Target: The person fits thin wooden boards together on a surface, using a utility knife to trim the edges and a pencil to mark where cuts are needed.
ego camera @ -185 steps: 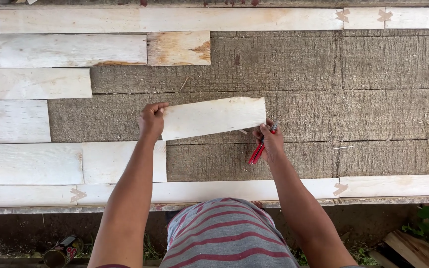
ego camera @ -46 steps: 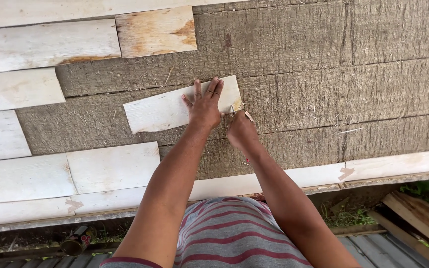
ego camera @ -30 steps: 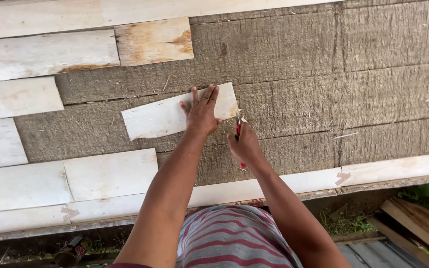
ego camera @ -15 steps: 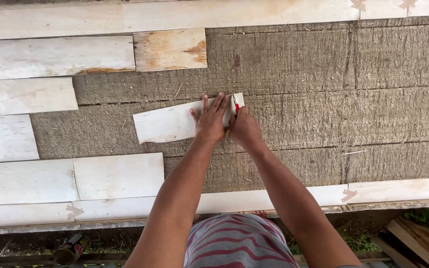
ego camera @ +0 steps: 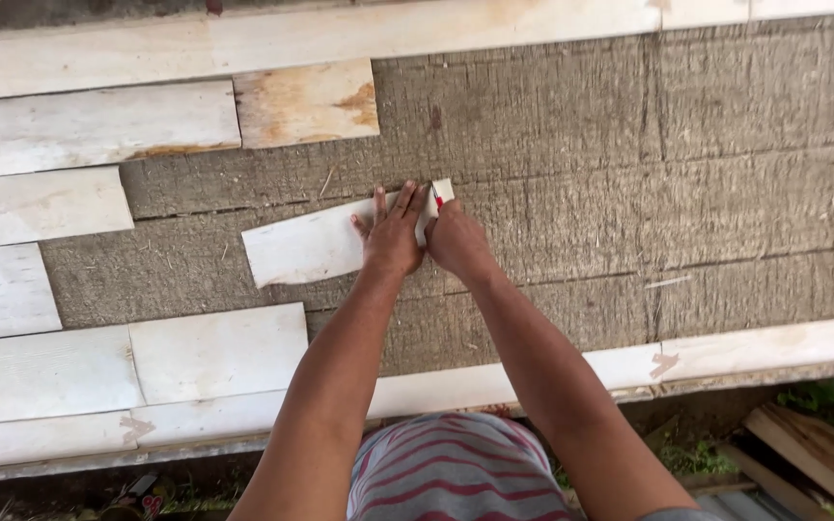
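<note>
**Two hands trimming a pale sheet on a fibrous board**

Two bare hands meet at the right end of a thin, pale cream rectangular sheet (ego camera: 313,243), apparently wood veneer, which lies flat and slightly tilted near the middle of a coarse grey-brown fibrous board (ego camera: 629,174).

The left hand (ego camera: 393,233) lies open, palm down and fingers spread, pressing the sheet against the board. The right hand (ego camera: 456,241), touching the left at its 3 o'clock side, is closed around a small red-handled cutting tool (ego camera: 438,200); only the red tip shows above the knuckles, at the sheet's right edge, and the blade itself cannot be made out.

Similar pale strips (ego camera: 89,125) already cover the board from 9 to 11 o'clock, with a tan-stained piece (ego camera: 306,101) at 11 o'clock and further pale panels (ego camera: 214,352) at 7 o'clock. A pale wooden rail (ego camera: 774,342) borders the near edge.

Judged from this arrangement, the step in hand is cutting the sheet's right end to length. The next move would call for steady downward pressure from the left hand and a straight pull of the tool across the sheet's width, clear of the spread fingers.
</note>
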